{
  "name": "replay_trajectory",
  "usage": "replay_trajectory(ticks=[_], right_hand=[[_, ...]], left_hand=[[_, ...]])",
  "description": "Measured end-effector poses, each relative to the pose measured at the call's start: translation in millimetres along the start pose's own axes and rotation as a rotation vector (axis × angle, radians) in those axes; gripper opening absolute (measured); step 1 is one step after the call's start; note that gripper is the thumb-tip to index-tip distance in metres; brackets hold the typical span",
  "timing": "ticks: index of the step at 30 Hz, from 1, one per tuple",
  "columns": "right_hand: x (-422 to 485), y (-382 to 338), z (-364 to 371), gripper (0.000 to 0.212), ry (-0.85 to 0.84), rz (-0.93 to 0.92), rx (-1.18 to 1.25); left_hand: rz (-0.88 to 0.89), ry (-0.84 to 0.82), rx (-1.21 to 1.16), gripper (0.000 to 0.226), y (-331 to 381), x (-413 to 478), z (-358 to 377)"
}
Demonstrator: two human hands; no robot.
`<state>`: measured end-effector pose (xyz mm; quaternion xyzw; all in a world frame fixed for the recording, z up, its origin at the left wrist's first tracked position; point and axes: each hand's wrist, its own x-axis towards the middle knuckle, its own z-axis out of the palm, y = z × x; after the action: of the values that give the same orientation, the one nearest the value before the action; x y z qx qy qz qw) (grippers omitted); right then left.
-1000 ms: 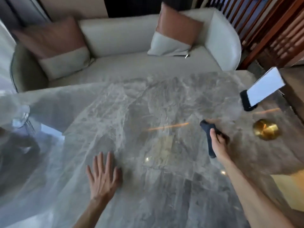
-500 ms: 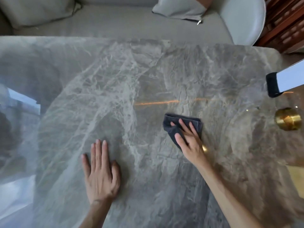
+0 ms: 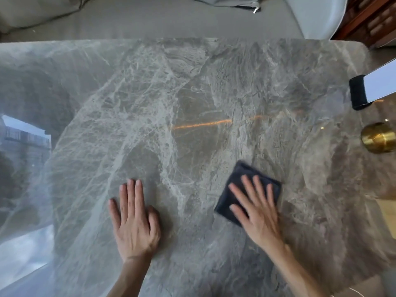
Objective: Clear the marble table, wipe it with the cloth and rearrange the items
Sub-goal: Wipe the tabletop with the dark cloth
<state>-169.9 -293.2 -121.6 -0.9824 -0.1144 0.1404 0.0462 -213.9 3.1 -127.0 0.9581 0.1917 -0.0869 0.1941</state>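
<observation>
The marble table (image 3: pixel 192 93) fills most of the view, grey with pale veins and a thin orange streak of reflected light across its middle. The cloth (image 3: pixel 244 168), dark and folded into a rough square, lies flat on the near right part of the table, turned so that one corner points away from the person. The right hand (image 3: pixel 259 215) lies palm down on top of it, fingers straight and spread, pressing it to the stone; the hand and cloth are slightly blurred. The left hand (image 3: pixel 135 224) lies flat on the bare marble to the left, well apart from the cloth, its fingers straight and close together with the thumb tucked alongside, holding nothing. At the right edge a white card (image 3: pixel 381 82) slants up out of a black holder (image 3: pixel 357 93), and just nearer than that stands a round brass piece (image 3: pixel 378 138), partly cut off by the frame. Beyond the far edge of the table sits a pale sofa (image 3: pixel 171 22) with a grey cushion (image 3: pixel 225 1) on it, and dark wooden slats (image 3: pixel 375 18) show in the top right corner.
</observation>
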Motion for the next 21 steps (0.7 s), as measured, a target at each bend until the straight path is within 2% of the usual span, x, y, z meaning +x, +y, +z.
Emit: replay_trajectory(ticks=[3,4,6,9,12,14,16,18,21], right_hand=[[51,33,-15,0.063,0.07,0.411,0.028],[77,37,-21,0.066,0.104,0.504,0.068],[125,24,-28,0.066,0.161,0.57,0.094],[130,-37,-19,0.059,0.222,0.391,0.018],[36,-80,0,0.056,0.151,-0.006,-0.02],[-31,-60,11,0.058,0.052,-0.19,-0.055],[-52,-8,5,0.059,-0.008,-0.202,-0.108],[-21,47,-6,0.06,0.009,0.019,-0.146],[86,63,-31,0.06,0.177,0.584,0.052]], left_hand=[[0.003,0.003,0.006,0.07,2,0,0],[0.005,0.003,0.012,0.07,2,0,0],[0.007,0.004,0.026,0.07,2,0,0],[0.014,0.0,0.045,0.069,2,0,1],[0.014,-0.005,0.04,0.069,1,-1,1],[0.014,-0.004,0.044,0.07,1,-1,2],[0.006,0.007,0.043,0.071,1,-1,2],[0.001,0.008,0.034,0.071,2,0,2],[-0.002,0.015,0.033,0.071,2,-1,2]])
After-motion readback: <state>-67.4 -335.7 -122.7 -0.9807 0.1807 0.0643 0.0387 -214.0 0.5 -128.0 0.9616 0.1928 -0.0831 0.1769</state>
